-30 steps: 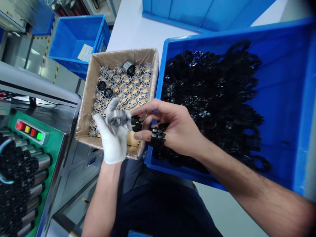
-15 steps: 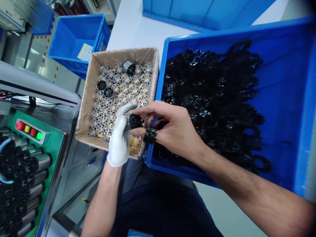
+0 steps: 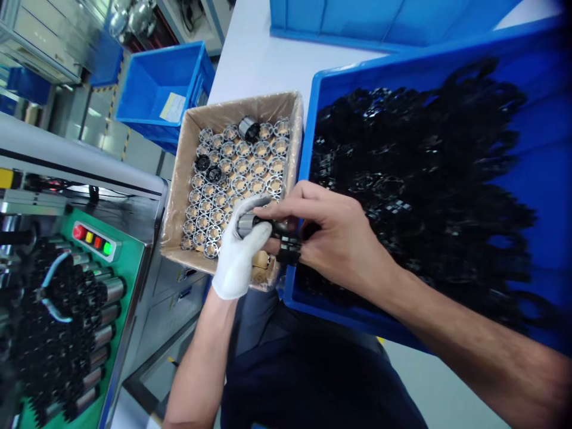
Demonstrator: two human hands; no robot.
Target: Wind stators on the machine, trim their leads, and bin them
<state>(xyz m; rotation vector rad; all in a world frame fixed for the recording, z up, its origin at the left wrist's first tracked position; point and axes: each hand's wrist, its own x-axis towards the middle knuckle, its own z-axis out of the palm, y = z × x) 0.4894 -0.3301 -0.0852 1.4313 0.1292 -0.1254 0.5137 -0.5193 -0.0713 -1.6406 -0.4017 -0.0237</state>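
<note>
My left hand (image 3: 236, 259), in a white glove, is wrapped round a silver metal stator core (image 3: 246, 224) with a black end at its right side. Its thumb lies across that black end. My bare right hand (image 3: 337, 229) has its fingertips at the same end, partly hidden behind the gloved thumb. Black plastic slotted rings (image 3: 289, 250) are held in the right hand's curled fingers. Below both hands stands a plastic-lined cardboard box (image 3: 172, 208) with rows of metal cores (image 3: 241, 167). A few cores there carry black ends, one lying on its side (image 3: 248, 128).
A large blue bin (image 3: 308, 155) to the right holds a heap of black plastic rings (image 3: 384, 179). Another blue bin (image 3: 152, 77) is at the back left. A machine's green plate (image 3: 134, 238) with buttons (image 3: 96, 240) and several finished-looking cores stands at left.
The view has shifted, so everything sits further right. My left thumb has come over the black end of the core, and more of the core's metal side shows. The right hand keeps its rings.
</note>
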